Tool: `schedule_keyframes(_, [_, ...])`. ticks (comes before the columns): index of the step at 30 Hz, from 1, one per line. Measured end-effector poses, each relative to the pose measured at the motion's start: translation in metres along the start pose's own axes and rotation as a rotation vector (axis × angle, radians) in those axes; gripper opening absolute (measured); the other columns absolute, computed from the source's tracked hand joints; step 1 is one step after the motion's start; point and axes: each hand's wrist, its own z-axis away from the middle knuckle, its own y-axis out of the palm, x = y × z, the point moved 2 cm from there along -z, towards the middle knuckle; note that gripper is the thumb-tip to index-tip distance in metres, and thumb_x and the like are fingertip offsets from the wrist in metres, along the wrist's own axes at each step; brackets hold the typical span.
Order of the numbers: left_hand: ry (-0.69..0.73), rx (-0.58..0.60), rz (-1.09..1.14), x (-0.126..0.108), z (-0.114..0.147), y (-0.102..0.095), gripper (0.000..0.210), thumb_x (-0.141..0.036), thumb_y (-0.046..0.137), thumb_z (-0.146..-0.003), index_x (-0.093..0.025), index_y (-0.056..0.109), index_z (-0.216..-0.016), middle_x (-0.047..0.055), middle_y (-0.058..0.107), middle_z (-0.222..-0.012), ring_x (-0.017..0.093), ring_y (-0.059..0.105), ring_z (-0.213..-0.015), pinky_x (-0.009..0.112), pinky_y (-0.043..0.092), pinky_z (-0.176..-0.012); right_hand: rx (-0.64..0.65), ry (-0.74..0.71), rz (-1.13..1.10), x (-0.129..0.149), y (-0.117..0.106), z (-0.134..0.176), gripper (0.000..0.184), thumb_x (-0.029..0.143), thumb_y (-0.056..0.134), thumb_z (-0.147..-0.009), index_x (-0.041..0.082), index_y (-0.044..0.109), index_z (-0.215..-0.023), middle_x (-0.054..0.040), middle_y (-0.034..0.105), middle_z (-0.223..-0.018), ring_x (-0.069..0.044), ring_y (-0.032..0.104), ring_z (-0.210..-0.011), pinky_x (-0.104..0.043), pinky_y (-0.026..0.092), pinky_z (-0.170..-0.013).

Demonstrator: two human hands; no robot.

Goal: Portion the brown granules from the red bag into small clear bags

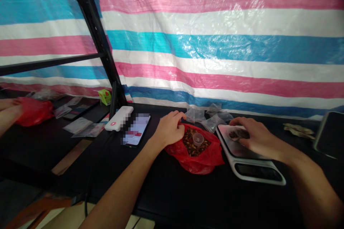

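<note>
My left hand [171,128] is closed on the left rim of a red plastic bag [197,166], its fingers curled at the edge. Brown seed-like bits [192,147] fill the bag, and a small clear plastic cup [198,139] sits on top of them. To the right, my right hand [254,136] is over the metal plate of a white kitchen scale [271,177]. Its fingers are closed around a small clear bag [238,133] with brown contents, which rests on or just above the plate. The scale's display looks dark.
Several clear plastic bags [215,120] lie behind the red bag and scale. Left of my arm are a phone [137,130] and a white power bank [119,118] with a cable. Another person's hand [9,111] touches a second red bag [36,111] at far left. A black metal post [100,43] rises there.
</note>
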Motion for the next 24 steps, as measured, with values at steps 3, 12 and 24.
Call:
schedule_keyframes(3, [0.007, -0.045, 0.021, -0.001, -0.001, -0.005, 0.036, -0.008, 0.05, -0.077, -0.024, 0.067, -0.104, 0.003, 0.067, -0.099, 0.021, 0.064, -0.098, 0.033, 0.05, -0.088, -0.017, 0.005, -0.02, -0.012, 0.001, 0.001, 0.054, 0.02, 0.059, -0.076, 0.021, 0.062, -0.13, -0.0136, 0.064, -0.137, -0.034, 0.057, -0.13, -0.047, 0.04, -0.11])
schedule_keyframes(12, [-0.055, -0.112, 0.087, 0.002, -0.001, -0.009, 0.028, -0.009, 0.048, -0.085, -0.023, 0.069, -0.096, 0.001, 0.066, -0.093, 0.017, 0.063, -0.086, 0.029, 0.047, -0.078, 0.078, 0.078, -0.093, -0.024, -0.003, 0.003, 0.06, 0.023, 0.059, -0.067, 0.028, 0.065, -0.127, -0.0096, 0.064, -0.139, -0.035, 0.056, -0.133, -0.049, 0.042, -0.112])
schedule_keyframes(24, [-0.075, -0.07, 0.038, 0.005, -0.002, -0.005, 0.029, -0.011, 0.046, -0.09, -0.025, 0.071, -0.094, 0.0, 0.068, -0.096, 0.017, 0.065, -0.084, 0.028, 0.048, -0.078, 0.122, 0.097, -0.114, -0.019, -0.005, 0.004, 0.062, 0.023, 0.06, -0.064, 0.029, 0.067, -0.125, -0.0089, 0.066, -0.136, -0.037, 0.059, -0.129, -0.05, 0.045, -0.111])
